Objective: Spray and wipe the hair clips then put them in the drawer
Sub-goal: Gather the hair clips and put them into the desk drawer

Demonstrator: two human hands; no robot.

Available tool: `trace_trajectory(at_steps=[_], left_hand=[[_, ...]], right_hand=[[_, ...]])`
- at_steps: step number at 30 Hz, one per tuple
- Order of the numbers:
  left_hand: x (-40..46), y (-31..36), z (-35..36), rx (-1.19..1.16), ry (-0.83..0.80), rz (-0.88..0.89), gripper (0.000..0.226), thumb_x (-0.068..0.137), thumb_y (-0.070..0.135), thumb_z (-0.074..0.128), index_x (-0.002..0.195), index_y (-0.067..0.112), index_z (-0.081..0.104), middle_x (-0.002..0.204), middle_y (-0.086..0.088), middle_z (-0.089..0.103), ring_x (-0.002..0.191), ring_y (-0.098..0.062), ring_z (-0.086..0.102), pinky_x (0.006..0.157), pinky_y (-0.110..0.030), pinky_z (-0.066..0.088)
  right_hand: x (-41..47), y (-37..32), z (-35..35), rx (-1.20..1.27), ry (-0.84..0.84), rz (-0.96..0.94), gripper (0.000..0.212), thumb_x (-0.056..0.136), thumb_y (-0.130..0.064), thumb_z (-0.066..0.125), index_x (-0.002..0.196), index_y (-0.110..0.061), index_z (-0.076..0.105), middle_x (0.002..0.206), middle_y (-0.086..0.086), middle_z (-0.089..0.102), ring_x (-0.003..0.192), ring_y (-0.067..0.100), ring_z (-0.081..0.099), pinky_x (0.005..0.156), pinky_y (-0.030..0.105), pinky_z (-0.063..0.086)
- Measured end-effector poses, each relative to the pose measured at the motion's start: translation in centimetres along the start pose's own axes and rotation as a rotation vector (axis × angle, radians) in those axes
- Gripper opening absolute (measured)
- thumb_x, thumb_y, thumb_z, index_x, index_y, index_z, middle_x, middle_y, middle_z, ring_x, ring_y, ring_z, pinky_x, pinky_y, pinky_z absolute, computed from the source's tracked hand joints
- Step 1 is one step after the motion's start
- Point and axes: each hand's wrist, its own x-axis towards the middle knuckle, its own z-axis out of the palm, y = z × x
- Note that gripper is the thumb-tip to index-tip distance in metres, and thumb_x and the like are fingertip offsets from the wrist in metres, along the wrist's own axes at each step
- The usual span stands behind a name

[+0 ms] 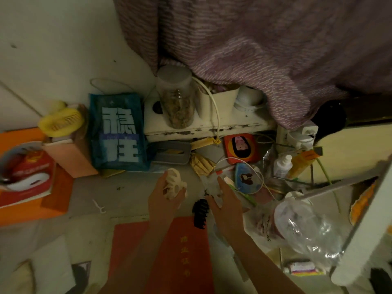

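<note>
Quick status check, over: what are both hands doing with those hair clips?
Left hand grips cream claw hair clip. Right hand on clear spray bottle. Black claw hair clip lies between, untouched.

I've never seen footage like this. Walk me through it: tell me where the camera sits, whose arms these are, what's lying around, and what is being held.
There is one picture, taken by a wide-angle camera worn on a person's head, looking down at their own two bare arms. No machine is involved. The left hand grips a cream hair clip. The right hand reaches over a clear object, its fingers fairly straight; whether it grips it I cannot tell. A black hair clip lies on the surface between the hands. Around them is clutter: a blue bag, a yellow fan, a jar, a small white bottle and a red booklet near the person.
</note>
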Motion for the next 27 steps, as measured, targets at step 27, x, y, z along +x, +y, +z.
trace_trajectory(at_steps=[27], left_hand=[[-21.9, -6.1, -25.0, -0.195, 0.76, -0.288, 0.056, 0.076, 0.029, 0.078, 0.128, 0.022, 0.056, 0.106, 0.006, 0.064, 0.094, -0.009, 0.062, 0.079, -0.022, 0.052]], right_hand=[[-17.8, -14.3, 13.1, 0.036, -0.621, -0.649, 0.047, 0.092, -0.029, 0.061, 0.136, -0.03, 0.047, 0.121, -0.022, 0.045, 0.111, -0.003, 0.046, 0.086, 0.001, 0.032]])
